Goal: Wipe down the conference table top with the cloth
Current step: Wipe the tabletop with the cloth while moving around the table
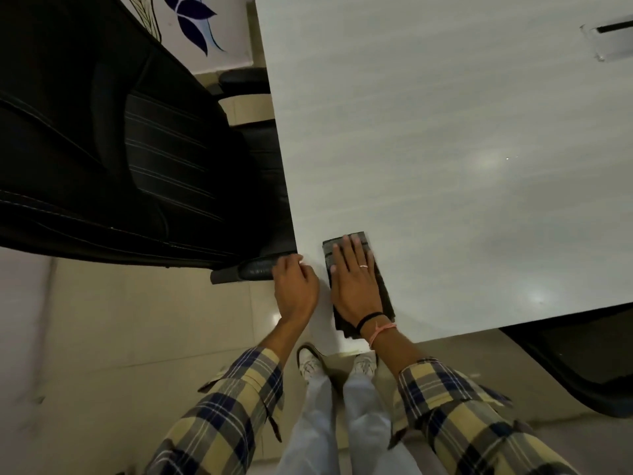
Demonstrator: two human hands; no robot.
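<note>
A dark folded cloth (383,296) lies near the front left corner of the white conference table (445,149). My right hand (354,279) presses flat on the cloth with straight fingers, covering most of it. My left hand (296,286) rests on the table's left edge beside the cloth, fingers curled at the corner by a chair armrest; I cannot tell whether it grips the edge.
A black office chair (120,149) stands close against the table's left side, its armrest (253,269) touching the corner. A cable slot (609,39) sits in the table at the far right. Another dark chair (582,365) is under the front right edge.
</note>
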